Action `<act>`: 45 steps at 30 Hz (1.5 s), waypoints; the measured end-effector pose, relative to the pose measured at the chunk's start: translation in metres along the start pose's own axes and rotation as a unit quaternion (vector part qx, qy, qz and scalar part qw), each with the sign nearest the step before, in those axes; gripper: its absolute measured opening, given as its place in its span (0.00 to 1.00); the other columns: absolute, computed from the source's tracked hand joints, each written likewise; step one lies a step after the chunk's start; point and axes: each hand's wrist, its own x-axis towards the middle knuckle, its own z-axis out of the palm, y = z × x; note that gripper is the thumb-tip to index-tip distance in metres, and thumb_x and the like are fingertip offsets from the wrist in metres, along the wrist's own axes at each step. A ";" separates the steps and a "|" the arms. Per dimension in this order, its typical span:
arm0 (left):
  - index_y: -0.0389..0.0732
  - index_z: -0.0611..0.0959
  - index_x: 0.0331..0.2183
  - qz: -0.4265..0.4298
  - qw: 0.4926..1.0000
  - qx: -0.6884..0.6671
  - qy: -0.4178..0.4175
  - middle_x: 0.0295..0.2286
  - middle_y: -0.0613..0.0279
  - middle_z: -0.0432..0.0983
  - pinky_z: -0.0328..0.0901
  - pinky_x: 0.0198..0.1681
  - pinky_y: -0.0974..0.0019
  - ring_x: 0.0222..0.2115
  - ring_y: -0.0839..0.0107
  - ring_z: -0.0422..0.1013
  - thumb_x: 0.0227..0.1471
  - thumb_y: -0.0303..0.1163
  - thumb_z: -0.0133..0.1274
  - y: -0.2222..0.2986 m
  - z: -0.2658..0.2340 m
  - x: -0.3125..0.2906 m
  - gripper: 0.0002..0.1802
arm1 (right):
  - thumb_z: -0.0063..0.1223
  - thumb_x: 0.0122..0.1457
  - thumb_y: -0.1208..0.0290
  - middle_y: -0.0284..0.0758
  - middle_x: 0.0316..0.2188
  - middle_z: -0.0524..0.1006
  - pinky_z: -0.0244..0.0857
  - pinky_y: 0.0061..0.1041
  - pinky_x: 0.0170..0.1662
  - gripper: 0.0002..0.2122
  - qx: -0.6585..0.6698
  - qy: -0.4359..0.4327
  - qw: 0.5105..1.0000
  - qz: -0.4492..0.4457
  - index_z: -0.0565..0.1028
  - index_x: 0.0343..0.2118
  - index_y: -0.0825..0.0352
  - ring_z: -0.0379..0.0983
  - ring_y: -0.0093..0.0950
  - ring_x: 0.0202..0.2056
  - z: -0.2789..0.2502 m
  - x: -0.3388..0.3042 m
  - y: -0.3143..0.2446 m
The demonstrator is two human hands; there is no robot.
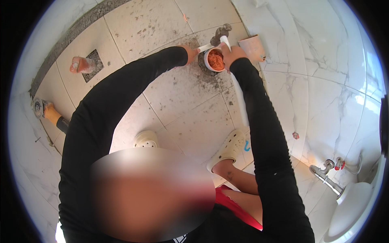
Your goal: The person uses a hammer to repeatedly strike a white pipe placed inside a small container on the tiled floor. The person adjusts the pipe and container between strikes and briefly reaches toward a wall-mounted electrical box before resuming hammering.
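At the far middle of the floor stands a round white pipe end (207, 65) with crumpled orange stuffing (216, 60) inside, set in a rough broken hole. My right hand (236, 56) is closed round the white handle (239, 95) of a hammer, beside the pipe's right rim. Its dusty grey hammer head (221, 35) lies just beyond the pipe. My left hand (190, 55) is closed on a short whitish bar (206, 47) that reaches toward the hammer head over the pipe's far left edge. What kind of bar it is I cannot make out.
Grey debris is scattered over the beige floor tiles (194, 109). An orange-wrapped pipe stub (81, 65) rises from a square cutout. A yellow and black angle grinder (50, 113) lies left. An orange cylinder (253, 47) sits by the right wall. A white washbasin (352, 210) is at lower right.
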 end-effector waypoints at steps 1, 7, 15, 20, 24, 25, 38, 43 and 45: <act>0.40 0.71 0.55 0.041 0.997 0.023 0.056 0.27 0.48 0.79 0.72 0.26 0.53 0.26 0.54 0.77 0.67 0.47 0.29 -0.001 0.007 -0.002 0.27 | 0.40 0.64 0.45 0.53 0.29 0.76 0.66 0.40 0.39 0.30 0.017 0.014 1.000 -0.016 0.76 0.33 0.75 0.73 0.47 0.34 -0.001 -0.009 0.006; 0.32 0.79 0.38 0.058 0.984 -0.036 0.164 0.25 0.39 0.77 0.70 0.33 0.49 0.28 0.46 0.75 0.66 0.56 0.27 -0.021 0.064 -0.003 0.37 | 0.41 0.66 0.48 0.53 0.26 0.76 0.66 0.41 0.38 0.28 0.183 0.062 0.981 -0.020 0.75 0.31 0.75 0.74 0.51 0.33 0.002 -0.074 0.035; 0.31 0.80 0.30 0.045 0.973 -0.154 0.168 0.24 0.38 0.76 0.68 0.35 0.50 0.30 0.44 0.74 0.63 0.65 0.26 -0.050 0.080 -0.046 0.45 | 0.44 0.67 0.48 0.31 0.14 0.66 0.58 0.24 0.17 0.23 0.401 0.001 0.912 0.088 0.70 0.31 0.70 0.62 0.20 0.12 -0.014 -0.127 0.037; 0.31 0.80 0.30 0.048 0.974 -0.093 0.199 0.24 0.40 0.76 0.68 0.36 0.49 0.29 0.43 0.74 0.63 0.64 0.24 -0.040 0.044 -0.016 0.45 | 0.43 0.67 0.48 0.26 0.15 0.61 0.55 0.22 0.15 0.23 0.428 -0.005 0.897 0.112 0.68 0.34 0.70 0.56 0.17 0.11 -0.007 -0.127 0.032; 0.31 0.81 0.30 0.033 0.987 -0.035 0.153 0.26 0.40 0.77 0.68 0.38 0.49 0.31 0.43 0.75 0.63 0.63 0.22 -0.027 0.029 -0.005 0.46 | 0.44 0.67 0.49 0.29 0.14 0.65 0.56 0.23 0.14 0.22 0.409 -0.006 0.906 0.104 0.69 0.30 0.68 0.61 0.19 0.11 -0.003 -0.123 0.035; 0.31 0.82 0.30 0.030 0.988 -0.029 0.151 0.26 0.40 0.78 0.68 0.38 0.48 0.31 0.43 0.75 0.64 0.63 0.22 -0.024 0.027 -0.004 0.47 | 0.44 0.67 0.49 0.30 0.14 0.66 0.57 0.24 0.15 0.22 0.396 -0.009 0.912 0.105 0.70 0.29 0.69 0.62 0.20 0.11 -0.002 -0.122 0.035; 0.31 0.82 0.32 0.042 0.987 0.018 0.154 0.26 0.42 0.78 0.69 0.36 0.49 0.30 0.46 0.76 0.64 0.61 0.22 -0.020 0.025 -0.015 0.45 | 0.42 0.66 0.51 0.54 0.30 0.77 0.68 0.44 0.39 0.24 0.090 0.270 0.951 -0.116 0.75 0.30 0.74 0.74 0.54 0.35 0.005 -0.033 0.016; 0.31 0.81 0.33 0.051 0.985 0.014 0.162 0.26 0.42 0.78 0.69 0.36 0.49 0.30 0.46 0.76 0.65 0.60 0.23 -0.024 0.027 -0.015 0.43 | 0.36 0.65 0.42 0.55 0.31 0.77 0.67 0.47 0.41 0.32 -0.068 0.079 0.991 -0.082 0.76 0.31 0.73 0.74 0.55 0.35 0.010 -0.006 0.001; 0.31 0.81 0.33 0.058 0.985 0.018 0.161 0.27 0.41 0.78 0.69 0.37 0.49 0.30 0.46 0.76 0.65 0.60 0.22 -0.028 0.030 -0.011 0.43 | 0.37 0.64 0.42 0.55 0.31 0.77 0.67 0.47 0.40 0.31 -0.034 0.135 0.984 -0.109 0.76 0.30 0.73 0.74 0.55 0.35 0.003 -0.006 0.000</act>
